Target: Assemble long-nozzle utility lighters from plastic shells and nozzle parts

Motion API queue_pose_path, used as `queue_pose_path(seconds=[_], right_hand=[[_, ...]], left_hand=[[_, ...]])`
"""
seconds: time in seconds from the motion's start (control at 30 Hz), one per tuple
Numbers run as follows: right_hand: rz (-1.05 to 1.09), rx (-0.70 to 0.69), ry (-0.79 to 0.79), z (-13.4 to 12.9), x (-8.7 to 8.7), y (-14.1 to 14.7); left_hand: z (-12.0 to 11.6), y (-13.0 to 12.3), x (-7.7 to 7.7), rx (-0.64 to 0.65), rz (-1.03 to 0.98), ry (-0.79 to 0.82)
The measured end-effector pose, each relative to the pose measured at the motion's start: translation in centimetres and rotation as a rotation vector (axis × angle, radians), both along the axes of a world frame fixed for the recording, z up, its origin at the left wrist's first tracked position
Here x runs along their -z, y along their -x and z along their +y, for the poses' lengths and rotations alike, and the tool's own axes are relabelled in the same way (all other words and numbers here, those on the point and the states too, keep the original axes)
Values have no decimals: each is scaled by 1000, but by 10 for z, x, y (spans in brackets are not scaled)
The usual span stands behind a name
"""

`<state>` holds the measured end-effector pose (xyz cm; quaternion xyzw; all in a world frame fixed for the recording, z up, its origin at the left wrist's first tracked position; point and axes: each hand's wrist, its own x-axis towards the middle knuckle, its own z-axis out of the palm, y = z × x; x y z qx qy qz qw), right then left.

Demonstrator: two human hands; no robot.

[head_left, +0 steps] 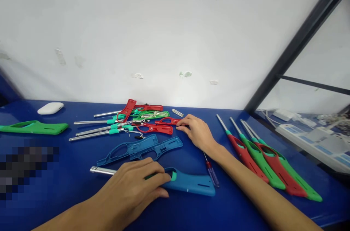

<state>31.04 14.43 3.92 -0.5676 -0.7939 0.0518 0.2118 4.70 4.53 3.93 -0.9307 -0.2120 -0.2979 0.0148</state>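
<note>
My left hand (136,183) is closed over the middle of a blue gas lighter (191,183) lying on the table, its metal tube (102,170) sticking out to the left. A green trigger (173,176) shows beside my fingers. My right hand (197,131) reaches to the end of a red handle shell (157,128), thumb and fingertips pinched together. What they hold, if anything, is too small to make out. Between the hands lie two blue handle halves (166,145). A screwdriver (212,172) with a purple and red handle rests under my right forearm.
Opened red and green lighter parts with metal tubes (93,129) lie in a pile at the back. Several whole lighters (262,161) line the right side. A green lighter (35,128) and white case (50,108) are at left. A power strip (311,143) lies beyond the black frame.
</note>
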Motion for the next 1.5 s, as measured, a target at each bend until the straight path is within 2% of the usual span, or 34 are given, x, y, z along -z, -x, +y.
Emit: queue_pose_path(seconds=[0.23, 0.5, 0.63, 0.77, 0.97, 1.17, 1.5], right_hand=[[82, -1, 44, -3, -2, 7], [464, -79, 198, -12, -14, 2], [570, -108, 253, -18, -23, -2], [546, -197, 344, -29, -39, -11], [433, -352, 507, -48, -61, -17], [328, -375, 468, -51, -55, -13], [286, -411, 445, -49, -50, -13]], left_hand=[[-2, -1, -2, -38, 22, 43], [3, 4, 3, -170, 126, 115], [7, 6, 1, -251, 157, 129], [11, 9, 0, -309, 183, 147], [12, 11, 1, -315, 199, 185], [11, 11, -2, -294, 219, 194], [12, 10, -3, -299, 182, 137]])
